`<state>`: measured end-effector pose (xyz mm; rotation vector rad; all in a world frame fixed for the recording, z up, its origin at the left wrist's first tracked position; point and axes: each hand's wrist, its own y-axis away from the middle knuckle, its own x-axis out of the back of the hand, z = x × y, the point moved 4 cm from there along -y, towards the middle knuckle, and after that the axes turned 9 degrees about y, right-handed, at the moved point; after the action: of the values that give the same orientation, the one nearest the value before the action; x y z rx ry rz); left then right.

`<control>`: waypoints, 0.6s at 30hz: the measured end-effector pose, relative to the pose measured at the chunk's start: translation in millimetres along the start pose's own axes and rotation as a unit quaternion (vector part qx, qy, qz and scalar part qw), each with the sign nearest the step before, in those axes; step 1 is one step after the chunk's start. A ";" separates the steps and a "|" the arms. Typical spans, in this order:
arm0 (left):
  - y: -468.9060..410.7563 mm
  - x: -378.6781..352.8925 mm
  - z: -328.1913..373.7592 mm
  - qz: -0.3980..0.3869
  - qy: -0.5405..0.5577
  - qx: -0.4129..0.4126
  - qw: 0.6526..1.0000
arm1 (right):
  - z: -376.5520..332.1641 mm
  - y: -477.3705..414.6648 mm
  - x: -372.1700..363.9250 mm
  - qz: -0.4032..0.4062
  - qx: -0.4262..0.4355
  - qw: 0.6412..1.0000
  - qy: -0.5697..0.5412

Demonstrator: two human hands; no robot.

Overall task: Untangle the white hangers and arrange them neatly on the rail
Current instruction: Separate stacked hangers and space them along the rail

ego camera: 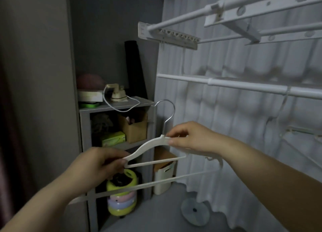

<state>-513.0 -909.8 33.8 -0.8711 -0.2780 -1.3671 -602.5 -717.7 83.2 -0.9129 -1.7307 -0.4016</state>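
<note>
Below the rail, both hands are holding a hanger: left hand pinching its end, right hand pinching its neck.

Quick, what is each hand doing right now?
Left hand: holding the white hanger by its shoulder end.
Right hand: pinching the same hanger near its hook.

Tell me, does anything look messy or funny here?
Yes. The white hanger, pinched by the left hand and right hand, is tilted, not on the rail; a second hanger slants beneath it.
</note>
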 end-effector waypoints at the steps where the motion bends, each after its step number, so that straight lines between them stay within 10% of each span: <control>1: 9.9 8.7 -3.4 -0.010 0.004 -0.001 1.000 | -10.9 -3.0 -8.0 -0.005 0.007 1.000 -0.015; 11: 47.8 35.8 -54.5 -0.095 0.093 0.013 0.991 | -81.7 7.4 -71.0 -0.088 0.038 0.992 -0.078; 18: 23.8 22.6 -56.1 0.049 0.080 -0.011 0.996 | -64.1 15.6 -68.0 -0.012 -0.070 0.993 -0.092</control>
<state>-502.9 -965.5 1.8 -0.7790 -0.0961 -1.3425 -540.6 -775.7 41.0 -1.0584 -1.9022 -0.4723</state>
